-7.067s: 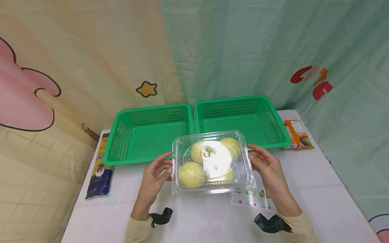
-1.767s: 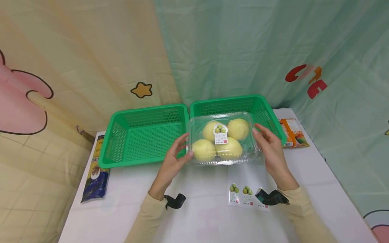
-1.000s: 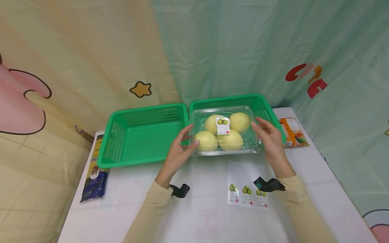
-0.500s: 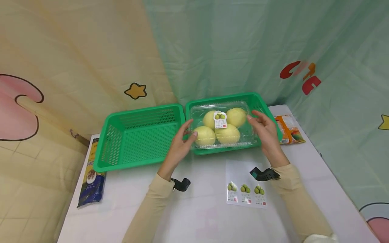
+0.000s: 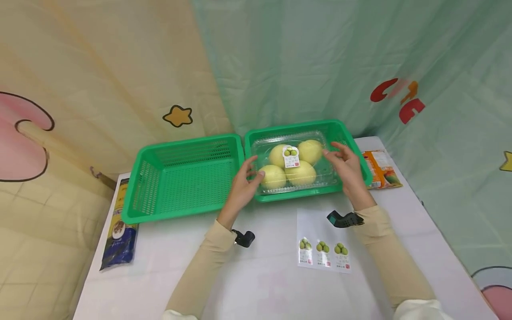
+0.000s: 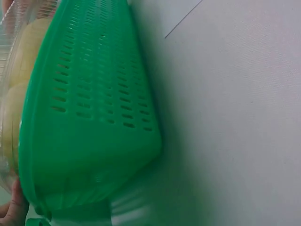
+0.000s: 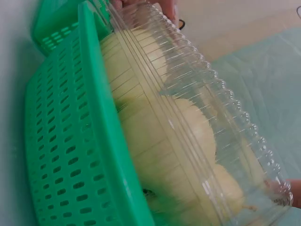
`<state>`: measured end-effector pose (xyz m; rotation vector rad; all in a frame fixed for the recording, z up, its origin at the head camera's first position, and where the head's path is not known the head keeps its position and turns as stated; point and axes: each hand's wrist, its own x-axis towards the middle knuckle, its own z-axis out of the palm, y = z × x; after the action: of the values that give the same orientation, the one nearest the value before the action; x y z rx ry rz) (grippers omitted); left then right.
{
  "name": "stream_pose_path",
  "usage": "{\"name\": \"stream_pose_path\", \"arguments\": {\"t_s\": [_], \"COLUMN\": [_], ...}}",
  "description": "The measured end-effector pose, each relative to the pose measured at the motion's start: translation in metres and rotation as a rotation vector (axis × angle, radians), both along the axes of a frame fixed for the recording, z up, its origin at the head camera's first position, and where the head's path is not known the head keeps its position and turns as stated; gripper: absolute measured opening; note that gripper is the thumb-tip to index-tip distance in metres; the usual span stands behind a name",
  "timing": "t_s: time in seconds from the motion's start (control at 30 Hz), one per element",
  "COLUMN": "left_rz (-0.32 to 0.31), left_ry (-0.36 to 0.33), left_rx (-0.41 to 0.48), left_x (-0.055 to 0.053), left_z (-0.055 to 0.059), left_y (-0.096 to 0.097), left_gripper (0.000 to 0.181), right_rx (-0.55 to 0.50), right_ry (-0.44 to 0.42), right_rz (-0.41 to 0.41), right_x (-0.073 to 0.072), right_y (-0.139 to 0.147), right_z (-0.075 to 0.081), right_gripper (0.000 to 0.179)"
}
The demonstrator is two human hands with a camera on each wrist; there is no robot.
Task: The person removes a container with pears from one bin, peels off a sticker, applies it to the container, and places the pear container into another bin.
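Observation:
A clear plastic fruit box (image 5: 286, 166) with a white label (image 5: 291, 157) on its lid holds several round, pale yellow fruits (image 5: 302, 174). It sits low within the right green basket (image 5: 312, 193); its lid and upper side stand above the rim in the right wrist view. My left hand (image 5: 242, 183) holds the left end, thumb at the near corner; its fingers (image 6: 16, 205) show low in the left wrist view. My right hand (image 5: 349, 174) holds the right end, thumb on the lid's edge. The box's underside is hidden by the basket.
A second green basket (image 5: 192, 182) stands left, side by side with the first. A blue and yellow packet (image 5: 120, 233) lies beyond it, and an orange packet (image 5: 382, 171) lies at the right. A sheet of fruit labels (image 5: 323, 249) lies on the white table (image 5: 272, 275) in front.
Both hands have carried the fruit box away from me and down into the right basket. Earlier it hung over the table, covering part of the label sheet, which now shows fully.

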<state>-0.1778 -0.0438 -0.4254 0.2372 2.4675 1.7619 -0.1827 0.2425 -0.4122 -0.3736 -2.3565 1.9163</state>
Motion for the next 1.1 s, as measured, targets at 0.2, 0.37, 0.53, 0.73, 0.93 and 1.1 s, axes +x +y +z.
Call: {"name": "stream_pose_path", "arguments": {"t_s": [0.2,0.37,0.53,0.73,0.93,1.1], "left_rz": [-0.025,-0.065,-0.116,-0.16,-0.218,-0.212], "left_ry": [-0.04,-0.083,-0.073,-0.131,-0.221,-0.252], "left_rx": [-0.045,-0.121,-0.172,-0.21,-0.274,-0.354], "left_x": [-0.004,-0.008,-0.013,-0.017,-0.026,-0.03], "left_z": [0.0,0.004,0.006,0.006,-0.001,-0.009], "left_y": [0.006,0.008,0.018,0.029,0.038,0.046], "left_gripper": [0.063,0.068,0.065,0.063,0.07,0.081], "right_rx": [0.006,0.04,0.105,0.19,0.384,0.437], "right_ry": [-0.039,-0.075,-0.114,-0.147,-0.194,-0.221], "right_rz": [-0.027,-0.03,0.017,0.095,0.248,0.291], "right_x": [-0.009,-0.013,-0.019,-0.024,-0.027,-0.03], "right_y": [0.002,0.005,0.012,0.022,0.027,0.028], "right_z": [-0.009,-0.014,-0.021,-0.028,-0.029,-0.029], "right_gripper": [0.066,0.068,0.069,0.064,0.069,0.072]}}
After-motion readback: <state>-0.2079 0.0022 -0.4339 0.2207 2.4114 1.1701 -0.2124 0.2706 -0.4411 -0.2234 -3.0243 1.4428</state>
